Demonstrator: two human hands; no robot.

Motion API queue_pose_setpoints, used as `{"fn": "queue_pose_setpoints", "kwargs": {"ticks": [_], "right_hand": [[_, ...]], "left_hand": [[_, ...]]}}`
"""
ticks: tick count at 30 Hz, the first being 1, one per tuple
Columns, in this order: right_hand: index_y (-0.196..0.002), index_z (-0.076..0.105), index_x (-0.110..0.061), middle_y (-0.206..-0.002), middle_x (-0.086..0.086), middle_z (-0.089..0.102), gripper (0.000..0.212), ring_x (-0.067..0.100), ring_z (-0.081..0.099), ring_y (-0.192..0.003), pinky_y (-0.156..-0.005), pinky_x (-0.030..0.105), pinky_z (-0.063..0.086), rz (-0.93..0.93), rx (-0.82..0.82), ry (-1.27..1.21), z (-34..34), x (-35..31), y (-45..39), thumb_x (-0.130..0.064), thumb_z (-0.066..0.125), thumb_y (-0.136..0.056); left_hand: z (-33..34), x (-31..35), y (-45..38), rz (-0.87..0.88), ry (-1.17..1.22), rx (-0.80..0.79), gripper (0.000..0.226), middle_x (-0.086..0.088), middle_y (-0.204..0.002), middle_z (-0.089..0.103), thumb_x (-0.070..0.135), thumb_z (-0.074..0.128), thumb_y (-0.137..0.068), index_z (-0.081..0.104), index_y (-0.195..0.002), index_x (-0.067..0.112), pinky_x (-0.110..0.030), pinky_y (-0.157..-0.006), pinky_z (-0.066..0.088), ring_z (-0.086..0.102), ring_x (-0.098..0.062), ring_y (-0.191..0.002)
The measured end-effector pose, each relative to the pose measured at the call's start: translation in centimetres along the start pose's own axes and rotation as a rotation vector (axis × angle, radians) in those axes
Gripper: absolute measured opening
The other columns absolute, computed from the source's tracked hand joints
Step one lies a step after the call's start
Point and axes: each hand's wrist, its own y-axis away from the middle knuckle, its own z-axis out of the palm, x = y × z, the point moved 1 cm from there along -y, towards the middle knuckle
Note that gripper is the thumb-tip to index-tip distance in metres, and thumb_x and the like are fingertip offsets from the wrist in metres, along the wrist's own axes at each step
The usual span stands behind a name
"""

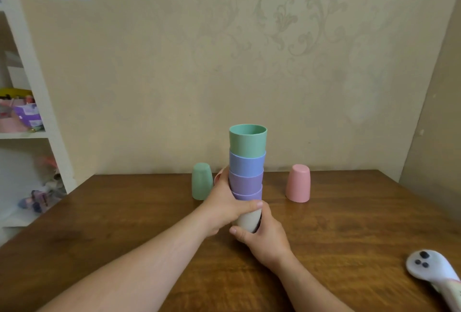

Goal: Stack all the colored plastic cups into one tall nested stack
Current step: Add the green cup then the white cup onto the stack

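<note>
A nested stack of cups [247, 162] stands upright at the table's middle: green on top, then blue, two purple ones and a cream cup at the bottom. My left hand [228, 205] wraps the stack's lower left side, thumb across the front. My right hand [265, 235] grips the cream bottom cup from the right and below. A green cup [201, 185] stands upside down behind my left hand, at the far left. A pink cup [298, 183] stands upside down at the far right. A sliver of pink shows behind my left fingers; I cannot tell what it is.
The wooden table [349, 224] ends at a beige wall. A white controller-like device [429, 268] lies near the right front edge. A white shelf [30, 134] with cluttered items stands to the left of the table.
</note>
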Motion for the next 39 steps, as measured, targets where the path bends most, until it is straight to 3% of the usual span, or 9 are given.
{"fn": "queue_pose_setpoints", "kwargs": {"ticks": [8, 15, 20, 25, 29, 32, 34, 37, 39], "right_hand": [[-0.15, 0.035, -0.051, -0.127, -0.015, 0.07, 0.092, 0.013, 0.063, -0.121, -0.1, 0.037, 0.056, -0.033, -0.132, 0.268, 0.7, -0.5, -0.4, -0.051, 0.083, -0.071], [-0.154, 0.044, -0.046, -0.126, -0.026, 0.067, 0.076, 0.003, 0.054, -0.126, -0.104, 0.027, 0.05, 0.012, -0.185, 0.338, 0.7, -0.7, -0.8, -0.04, 0.079, -0.087], [-0.121, 0.069, -0.036, -0.108, -0.014, 0.074, 0.041, 0.008, 0.069, -0.103, -0.085, 0.018, 0.054, 0.092, -0.062, 0.074, 0.3, -0.2, -0.2, -0.011, 0.071, -0.088], [-0.123, 0.065, -0.011, -0.101, 0.014, 0.07, 0.035, 0.027, 0.066, -0.084, -0.078, 0.039, 0.054, 0.481, 0.208, -0.492, -0.5, -0.3, -3.4, 0.008, 0.053, -0.096], [-0.16, 0.034, -0.024, -0.134, 0.016, 0.057, 0.075, 0.035, 0.065, -0.096, -0.063, 0.036, 0.056, 0.532, 0.143, -0.341, -1.5, -1.5, -6.7, 0.0, 0.047, -0.09], [-0.172, -0.001, -0.032, -0.17, 0.01, 0.026, 0.114, 0.037, 0.052, -0.142, -0.095, 0.043, 0.059, 0.388, 0.078, -0.091, -2.2, -3.2, -8.6, -0.007, 0.069, -0.085], [-0.17, -0.014, -0.032, -0.175, 0.01, 0.018, 0.135, 0.033, 0.043, -0.153, -0.111, 0.043, 0.052, 0.346, 0.01, -0.068, -1.5, -4.1, -9.5, -0.016, 0.085, -0.08], [-0.164, -0.025, -0.039, -0.169, 0.001, 0.039, 0.182, 0.026, 0.049, -0.15, -0.118, 0.045, 0.049, 0.352, -0.061, -0.108, 0.8, -3.4, -10.7, -0.064, 0.105, -0.038], [-0.166, -0.004, -0.039, -0.152, -0.006, 0.061, 0.175, 0.022, 0.061, -0.137, -0.111, 0.044, 0.054, 0.335, -0.026, -0.142, 2.0, -2.3, -10.7, -0.073, 0.101, -0.03]], "left_hand": [[-0.3, -3.7, 1.3, -0.029, 0.013, 0.158, 0.067, 0.027, -0.106, 0.078, 0.028, 0.098, -0.068, 0.065, -0.126, 0.034, -0.03, -0.09, 0.06, 0.074, 0.005, -0.099], [-2.8, -6.2, 1.2, -0.099, 0.005, 0.347, 0.073, 0.017, -0.115, 0.076, 0.041, 0.1, -0.062, 0.062, -0.125, 0.038, -0.037, -0.09, 0.061, 0.073, -0.005, -0.104], [-2.1, -7.7, 2.0, -0.122, -0.064, 0.26, 0.069, 0.021, -0.114, 0.07, 0.041, 0.098, -0.069, 0.056, -0.124, 0.043, -0.029, -0.086, 0.057, 0.068, -0.002, -0.105], [-2.3, -7.8, 1.6, -0.129, -0.054, 0.281, 0.069, 0.02, -0.113, 0.07, 0.038, 0.099, -0.07, 0.057, -0.125, 0.04, -0.029, -0.086, 0.055, 0.068, -0.002, -0.102], [-1.9, -8.3, 1.5, -0.111, -0.075, 0.332, 0.071, 0.015, -0.109, 0.076, 0.04, 0.102, -0.061, 0.064, -0.121, 0.038, -0.035, -0.086, 0.058, 0.072, -0.007, -0.099], [-1.9, -8.5, 1.6, -0.109, -0.067, 0.33, 0.074, 0.017, -0.108, 0.078, 0.047, 0.101, -0.056, 0.065, -0.12, 0.04, -0.037, -0.088, 0.06, 0.074, -0.004, -0.097], [-2.0, -8.5, 1.7, -0.111, -0.053, 0.339, 0.066, 0.021, -0.103, 0.078, 0.045, 0.102, -0.056, 0.065, -0.112, 0.045, -0.032, -0.083, 0.059, 0.074, 0.0, -0.093], [-2.1, -8.4, 1.8, -0.104, -0.056, 0.337, 0.063, 0.024, -0.101, 0.077, 0.048, 0.1, -0.056, 0.063, -0.107, 0.049, -0.031, -0.083, 0.058, 0.073, 0.0, -0.095], [-2.1, -8.2, 1.9, -0.095, -0.059, 0.34, 0.067, 0.026, -0.103, 0.077, 0.056, 0.097, -0.051, 0.062, -0.108, 0.051, -0.033, -0.086, 0.059, 0.073, 0.004, -0.095]]}}
